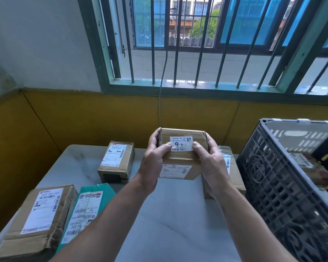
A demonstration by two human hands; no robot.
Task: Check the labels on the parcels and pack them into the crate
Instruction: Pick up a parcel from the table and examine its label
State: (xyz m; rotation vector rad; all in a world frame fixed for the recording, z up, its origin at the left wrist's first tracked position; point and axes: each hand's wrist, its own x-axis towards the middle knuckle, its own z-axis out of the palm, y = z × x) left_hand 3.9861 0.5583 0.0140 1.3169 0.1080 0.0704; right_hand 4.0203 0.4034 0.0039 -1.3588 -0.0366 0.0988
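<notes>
Held parcel (182,163) above a pale surface (169,214), under a barred window (178,86).
The marbled surface meets a yellow wall (102,114). The left hand (155,157) and right hand (212,163) grip the held parcel's sides, thumbs on its upside-down sticker; labelled face up, long axis seemingly pointing away from the person. Four more lie below: small brown parcel (116,161), large brown parcel (38,220), green parcel (87,210), half-hidden parcel (234,173). One dark crate (273,186) stands right.

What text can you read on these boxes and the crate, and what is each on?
"1-4-9", upside down: small label on the held box.
"843 364 036": label on the left brown box.
"364 059", uncertain: green box.
Other label print on these, the far box and the crate emblem: too small or blurred.
</notes>
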